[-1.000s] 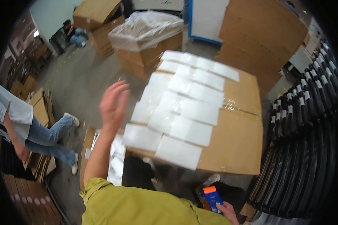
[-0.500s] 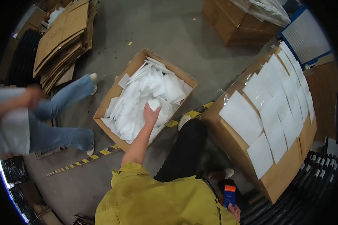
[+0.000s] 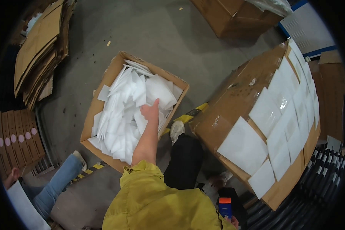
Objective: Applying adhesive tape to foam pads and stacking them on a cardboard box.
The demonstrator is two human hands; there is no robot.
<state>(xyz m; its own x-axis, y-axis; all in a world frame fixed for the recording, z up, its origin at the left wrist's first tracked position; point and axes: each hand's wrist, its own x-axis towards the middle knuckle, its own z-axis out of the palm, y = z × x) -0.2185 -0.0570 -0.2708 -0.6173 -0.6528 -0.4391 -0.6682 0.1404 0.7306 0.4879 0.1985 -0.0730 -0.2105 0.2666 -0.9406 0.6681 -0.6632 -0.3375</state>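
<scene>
My left hand [image 3: 150, 111] reaches over a cardboard box [image 3: 91, 115] piled with thin white foam sheets [image 3: 120, 109]. Its thumb stands apart from the fingers, which touch the sheets and are partly out of sight; no sheet shows clearly gripped. Low in the picture, beside my leg, my right hand [image 3: 233, 221] is closed around a blue hand-held object with an orange end [image 3: 225, 209], its lower part hidden by my sleeve. To the right stands a big closed carton [image 3: 226, 96] whose face is covered with overlapping white sheets [image 3: 243, 145].
Flattened cardboard [image 3: 38, 46] leans at the upper left. A person's jeans leg [image 3: 61, 188] is at the lower left, near brown cartons [image 3: 17, 134]. Yellow-black floor tape [image 3: 188, 117] runs between box and carton. Another large box [image 3: 234, 19] stands far back; black tubes [image 3: 322, 180] lie at right.
The view has shifted, and the other person has moved lower and toward the left edge. My left hand has turned, its thumb now pointing away from me. The right hand keeps hold of the blue object.
</scene>
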